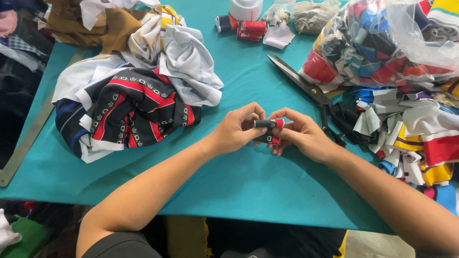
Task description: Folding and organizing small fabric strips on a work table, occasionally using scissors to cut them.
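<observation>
Two hands: both meet over the middle of the teal cloth-covered desk (pixel 248 191), forearms reaching in from the near edge.
Left hand (pixel 235 130): its grip is closed, thumb and fingertips pinching the dark end of a small rolled strip of black and red fabric (pixel 268 123).
Right hand (pixel 301 135): its grip is closed on the red end of the same roll; a second small black and red roll (pixel 268 139) sits just beneath, against its fingers.
Held roll: lies level between the two hands, just above the desk.
Scissors: large black-handled metal scissors (pixel 306 88) lie just right of the hands, blades pointing away.
Left pile: crumpled black, red and white printed garments (pixel 138 91).
Right side: clear plastic bag of coloured fabric strips (pixel 382 43), loose strips below it.
Far edge: several finished red and black rolls (pixel 244 27).
</observation>
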